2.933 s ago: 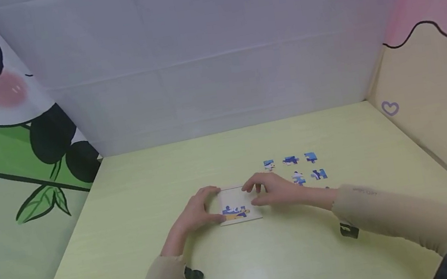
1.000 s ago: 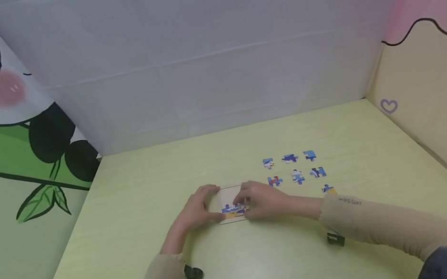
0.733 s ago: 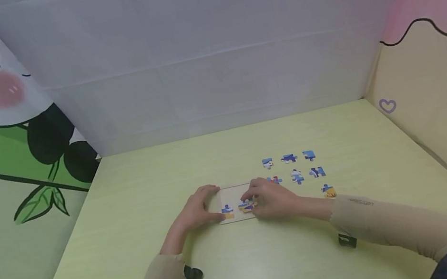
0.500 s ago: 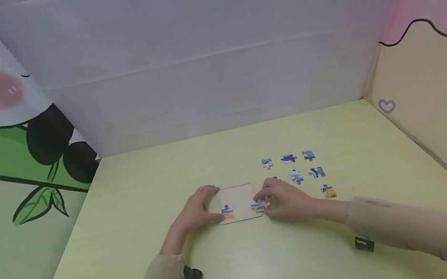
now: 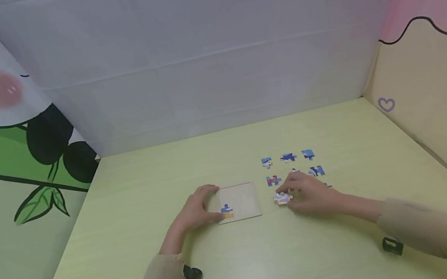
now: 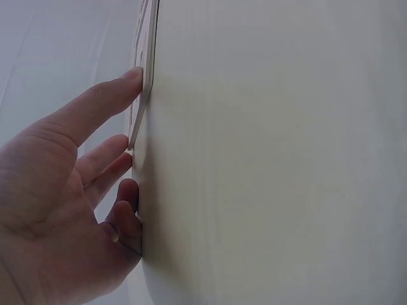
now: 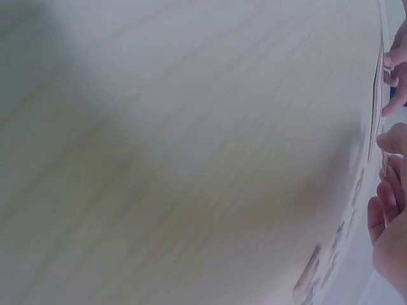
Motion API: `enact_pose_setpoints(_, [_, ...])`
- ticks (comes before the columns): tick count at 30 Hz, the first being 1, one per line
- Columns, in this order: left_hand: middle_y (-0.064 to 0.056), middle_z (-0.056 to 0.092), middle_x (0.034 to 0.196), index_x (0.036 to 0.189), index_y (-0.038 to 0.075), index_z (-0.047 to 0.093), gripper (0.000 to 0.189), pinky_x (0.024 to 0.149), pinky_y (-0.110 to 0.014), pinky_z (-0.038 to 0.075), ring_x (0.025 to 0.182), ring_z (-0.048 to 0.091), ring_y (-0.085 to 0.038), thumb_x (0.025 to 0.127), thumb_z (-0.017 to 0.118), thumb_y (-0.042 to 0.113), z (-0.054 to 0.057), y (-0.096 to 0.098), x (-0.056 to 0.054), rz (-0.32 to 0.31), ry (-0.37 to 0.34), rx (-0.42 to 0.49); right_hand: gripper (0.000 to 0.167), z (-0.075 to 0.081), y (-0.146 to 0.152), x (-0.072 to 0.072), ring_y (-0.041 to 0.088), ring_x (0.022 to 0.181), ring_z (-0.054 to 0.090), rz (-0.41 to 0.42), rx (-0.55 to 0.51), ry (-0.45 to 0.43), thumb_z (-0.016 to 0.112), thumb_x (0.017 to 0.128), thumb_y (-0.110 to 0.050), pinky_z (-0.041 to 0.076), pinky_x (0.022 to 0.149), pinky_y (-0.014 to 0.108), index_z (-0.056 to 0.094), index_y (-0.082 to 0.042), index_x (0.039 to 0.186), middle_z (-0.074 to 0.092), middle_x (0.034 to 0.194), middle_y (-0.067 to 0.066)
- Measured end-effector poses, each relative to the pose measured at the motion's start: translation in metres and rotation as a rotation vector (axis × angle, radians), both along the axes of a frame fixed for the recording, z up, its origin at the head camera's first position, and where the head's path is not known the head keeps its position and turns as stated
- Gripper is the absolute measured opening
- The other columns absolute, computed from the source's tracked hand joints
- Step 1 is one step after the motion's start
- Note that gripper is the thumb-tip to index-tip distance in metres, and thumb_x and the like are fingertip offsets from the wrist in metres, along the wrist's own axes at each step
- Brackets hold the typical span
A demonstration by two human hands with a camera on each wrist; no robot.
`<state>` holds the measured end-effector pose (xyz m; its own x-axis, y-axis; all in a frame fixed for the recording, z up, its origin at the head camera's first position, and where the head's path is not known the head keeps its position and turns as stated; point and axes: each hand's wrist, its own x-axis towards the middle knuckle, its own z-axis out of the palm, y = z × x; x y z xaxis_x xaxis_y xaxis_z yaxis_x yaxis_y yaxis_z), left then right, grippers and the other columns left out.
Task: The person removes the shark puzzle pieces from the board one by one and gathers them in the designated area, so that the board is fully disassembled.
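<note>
My left hand [image 5: 195, 209] holds the left side of a pale square puzzle tray [image 5: 242, 199], thumb on the near part and fingers at the far corner. In the left wrist view, that thumb [image 6: 105, 105] rests on the rim of the tray [image 6: 150, 70]. One blue and yellow jigsaw piece [image 5: 227, 209] lies in the tray's near left corner. To the right of the tray, my right hand [image 5: 311, 194] pinches another jigsaw piece [image 5: 283, 198] between thumb and fingers. The right wrist view shows this hand [image 7: 393, 197] at its right edge, the held piece mostly hidden.
Several loose jigsaw pieces lie beyond my right hand, among them a dark blue one [image 5: 289, 157] and a red and blue one [image 5: 273, 180]. My right hand partly covers others. A white backdrop [image 5: 216, 92] stands behind the pale table [image 5: 160, 178], with printed side walls.
My right hand has reached into the tray, taken up a jigsaw piece and carried it right, off the tray. One piece stays at the left. My left hand has not moved.
</note>
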<state>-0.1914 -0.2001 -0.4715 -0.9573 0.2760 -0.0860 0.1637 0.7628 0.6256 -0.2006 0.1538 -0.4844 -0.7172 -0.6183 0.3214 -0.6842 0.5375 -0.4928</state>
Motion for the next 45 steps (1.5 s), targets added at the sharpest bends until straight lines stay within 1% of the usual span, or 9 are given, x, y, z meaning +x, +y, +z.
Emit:
enact_pose_setpoints(10, [-0.012,0.043,0.154,0.143,0.012,0.049,0.077,0.118,-0.056,0.028,0.144,0.035,-0.037,0.075,0.085,0.021,0.002,-0.001,0.002,0.006,-0.018,0.012,0.032,0.003,0.035,-0.003,0.009,0.097,0.056,-0.026,0.120,-0.042,0.077,0.081,-0.011,0.051,0.082,0.026,0.074,-0.021,0.111,0.066,0.105,-0.008])
enact_pose_setpoints(14, [-0.012,0.042,0.155,0.143,0.012,0.049,0.077,0.119,-0.056,0.027,0.145,0.034,-0.037,0.076,0.085,0.021,0.003,-0.002,0.002,0.008,-0.019,0.006,0.032,0.005,0.045,-0.004,0.010,0.093,0.054,-0.022,0.137,-0.083,0.076,0.082,-0.011,0.049,0.078,0.025,0.073,-0.020,0.112,0.065,0.102,-0.008])
enact_pose_setpoints(17, [-0.012,0.041,0.155,0.144,0.012,0.049,0.077,0.119,-0.057,0.027,0.146,0.034,-0.037,0.076,0.084,0.020,0.003,-0.002,0.002,0.007,-0.020,0.005,0.031,0.004,0.050,-0.006,0.010,0.087,0.049,-0.017,0.151,-0.110,0.076,0.083,-0.012,0.043,0.070,0.021,0.072,-0.021,0.112,0.065,0.101,-0.009])
enact_pose_setpoints(19, [-0.012,0.041,0.155,0.144,0.013,0.049,0.077,0.119,-0.056,0.027,0.146,0.033,-0.037,0.076,0.084,0.020,0.002,-0.002,0.002,0.010,-0.024,0.007,0.031,0.003,0.053,-0.007,0.010,0.086,0.047,-0.022,0.166,-0.118,0.076,0.083,-0.014,0.040,0.069,0.020,0.072,-0.023,0.113,0.066,0.103,-0.011])
enact_pose_setpoints(22, [-0.012,0.041,0.155,0.144,0.012,0.049,0.078,0.119,-0.057,0.027,0.146,0.033,-0.038,0.076,0.085,0.022,0.002,-0.001,0.001,0.005,-0.021,0.010,0.032,0.002,0.056,-0.009,0.010,0.092,0.052,-0.020,0.195,-0.084,0.077,0.082,-0.015,0.044,0.079,0.026,0.072,-0.025,0.112,0.067,0.106,-0.012])
enact_pose_setpoints(25, [-0.012,0.041,0.155,0.144,0.013,0.048,0.079,0.119,-0.056,0.027,0.146,0.033,-0.037,0.075,0.086,0.023,0.003,-0.002,0.000,0.004,-0.023,0.006,0.032,0.005,0.057,-0.010,0.011,0.099,0.054,-0.012,0.238,-0.033,0.078,0.081,-0.018,0.042,0.087,0.035,0.072,-0.026,0.111,0.068,0.106,-0.013])
enact_pose_setpoints(27, [-0.012,0.042,0.155,0.144,0.012,0.049,0.079,0.119,-0.056,0.027,0.146,0.033,-0.038,0.075,0.086,0.023,0.003,-0.002,0.000,0.000,-0.020,0.003,0.031,0.007,0.057,-0.011,0.012,0.101,0.055,0.001,0.257,-0.009,0.078,0.081,-0.018,0.040,0.088,0.038,0.072,-0.026,0.111,0.068,0.106,-0.012])
enact_pose_setpoints(34, [-0.011,0.040,0.156,0.144,0.014,0.048,0.079,0.119,-0.056,0.026,0.147,0.032,-0.037,0.075,0.086,0.023,0.002,-0.002,0.000,0.009,-0.037,0.010,0.031,0.008,0.059,-0.013,0.017,0.105,0.055,0.032,0.238,-0.042,0.077,0.082,-0.016,0.040,0.088,0.041,0.072,-0.024,0.111,0.068,0.107,-0.009])
enact_pose_setpoints(45, [-0.011,0.041,0.155,0.143,0.014,0.049,0.078,0.119,-0.056,0.028,0.146,0.033,-0.036,0.076,0.085,0.024,0.002,-0.002,0.000,0.007,-0.030,0.013,0.032,0.004,0.061,-0.017,0.015,0.105,0.056,0.075,0.220,-0.048,0.076,0.084,-0.016,0.044,0.090,0.040,0.071,-0.024,0.114,0.068,0.108,-0.010])
